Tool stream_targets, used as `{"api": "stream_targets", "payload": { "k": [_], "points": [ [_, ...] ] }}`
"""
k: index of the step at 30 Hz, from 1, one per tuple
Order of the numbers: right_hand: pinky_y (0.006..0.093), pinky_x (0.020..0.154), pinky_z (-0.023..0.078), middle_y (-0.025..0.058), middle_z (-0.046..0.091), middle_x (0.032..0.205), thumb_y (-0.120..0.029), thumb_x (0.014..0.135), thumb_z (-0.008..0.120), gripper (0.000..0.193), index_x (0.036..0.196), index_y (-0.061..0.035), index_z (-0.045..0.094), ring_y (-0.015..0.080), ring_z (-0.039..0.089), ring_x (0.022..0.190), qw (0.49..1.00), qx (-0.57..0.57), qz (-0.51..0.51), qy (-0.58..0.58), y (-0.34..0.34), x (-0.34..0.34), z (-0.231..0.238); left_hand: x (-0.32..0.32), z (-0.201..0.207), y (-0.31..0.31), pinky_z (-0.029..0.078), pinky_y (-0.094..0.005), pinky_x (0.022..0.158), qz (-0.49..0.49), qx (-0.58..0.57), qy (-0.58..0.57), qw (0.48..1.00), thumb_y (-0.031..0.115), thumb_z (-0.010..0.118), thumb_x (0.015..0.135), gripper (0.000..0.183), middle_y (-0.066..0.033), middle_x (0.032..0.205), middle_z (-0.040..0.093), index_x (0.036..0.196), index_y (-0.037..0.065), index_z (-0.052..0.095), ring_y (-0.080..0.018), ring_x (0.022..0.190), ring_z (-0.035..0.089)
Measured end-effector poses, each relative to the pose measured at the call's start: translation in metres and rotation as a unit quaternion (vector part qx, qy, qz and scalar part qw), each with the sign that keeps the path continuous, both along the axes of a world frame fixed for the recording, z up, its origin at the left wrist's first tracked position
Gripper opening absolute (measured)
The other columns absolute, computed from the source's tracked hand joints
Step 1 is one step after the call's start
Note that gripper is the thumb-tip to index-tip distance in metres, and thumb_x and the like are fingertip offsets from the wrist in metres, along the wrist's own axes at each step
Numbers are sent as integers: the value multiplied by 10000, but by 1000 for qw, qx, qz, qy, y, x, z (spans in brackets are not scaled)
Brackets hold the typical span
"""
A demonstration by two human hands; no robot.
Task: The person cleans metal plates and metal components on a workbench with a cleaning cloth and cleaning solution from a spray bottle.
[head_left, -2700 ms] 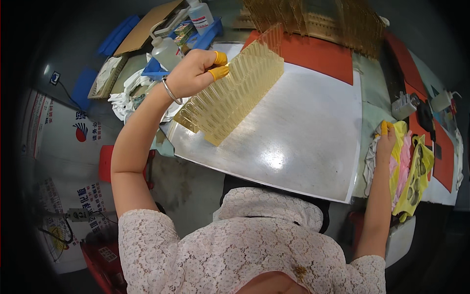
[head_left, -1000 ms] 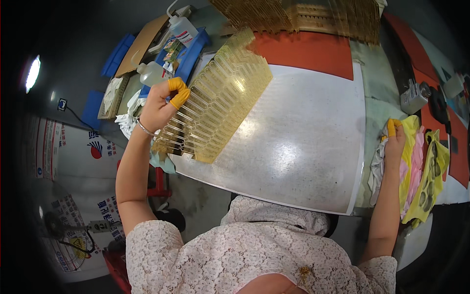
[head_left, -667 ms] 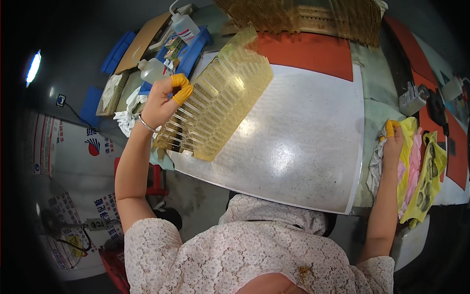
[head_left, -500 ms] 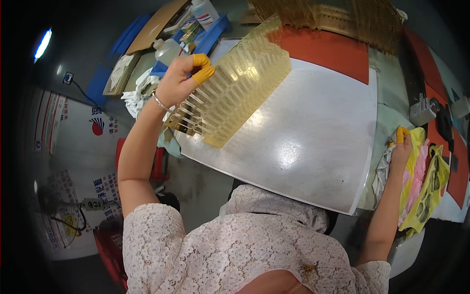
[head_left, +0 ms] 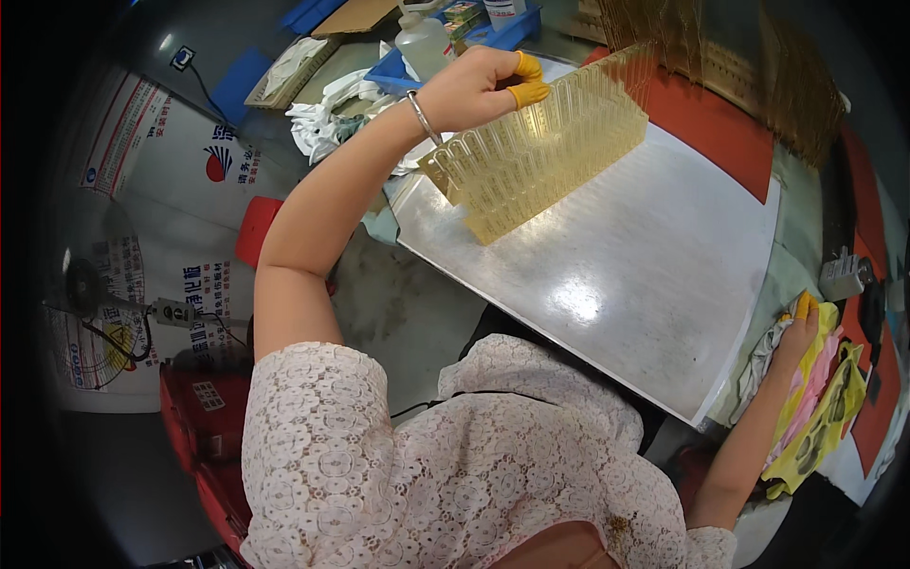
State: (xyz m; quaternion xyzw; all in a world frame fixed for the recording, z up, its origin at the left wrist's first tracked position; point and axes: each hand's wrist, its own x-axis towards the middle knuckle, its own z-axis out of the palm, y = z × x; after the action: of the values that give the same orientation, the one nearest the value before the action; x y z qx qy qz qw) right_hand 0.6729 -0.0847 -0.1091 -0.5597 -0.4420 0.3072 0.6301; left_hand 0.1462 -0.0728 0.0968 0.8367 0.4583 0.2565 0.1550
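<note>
The translucent yellow ribbed rack [head_left: 545, 142] stood tilted on its lower edge at the far left corner of the shiny metal sheet [head_left: 645, 275], its upper side lifted off the surface. The left hand [head_left: 479, 85], with yellow finger cots on at least two fingertips and a thin bracelet at the wrist, gripped the rack's upper left end, fingers curled over the edge and the thumb pinching against it. To handle such a piece well, it seemed wise to keep the hold on the solid end frame rather than on the thin ribs, which looked easy to bend, and to let the lower edge bear on the sheet so that the weight did not hang from the fingertips alone. The right hand [head_left: 801, 327] lay well apart at the sheet's right side, pressed down on a heap of yellow and pink cloths [head_left: 820, 398]; whether it was gripping one could not be told. More racks of the same kind [head_left: 739, 57] were stacked beyond the red mat [head_left: 711, 123]. As for containers, a blue tray [head_left: 502, 33] at the far edge held small items too blurred to name, and a clear plastic bottle [head_left: 424, 43] stood beside it, its contents not discernible.
</note>
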Motion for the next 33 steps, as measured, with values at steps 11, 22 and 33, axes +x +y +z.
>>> {"api": "stream_targets", "payload": {
  "k": [11,22,33],
  "points": [
    [184,553,364,-9,505,819,-121,867,479,185,999,-3,530,71,446,668,1000,7,-17,-3,-5,11,-8,-2,-8,4,329,-243,488,-17,25,-25,999,149,577,811,201,-32,572,401,746,-16,482,-100,547,352],
    [183,492,338,-31,493,739,-130,869,494,121,922,-34,546,50,421,585,1000,14,-9,19,-2,-5,6,-10,-5,11,331,-218,534,-35,9,-12,999,124,532,824,151,5,611,422,771,-14,499,-70,585,357],
    [192,558,378,-8,523,821,-117,867,486,154,968,-16,543,71,463,668,1000,4,-12,-13,-3,5,-2,-18,-8,12,363,-208,554,-35,7,4,999,110,520,817,129,-15,645,475,826,-19,528,-73,593,407]
  ]
}}
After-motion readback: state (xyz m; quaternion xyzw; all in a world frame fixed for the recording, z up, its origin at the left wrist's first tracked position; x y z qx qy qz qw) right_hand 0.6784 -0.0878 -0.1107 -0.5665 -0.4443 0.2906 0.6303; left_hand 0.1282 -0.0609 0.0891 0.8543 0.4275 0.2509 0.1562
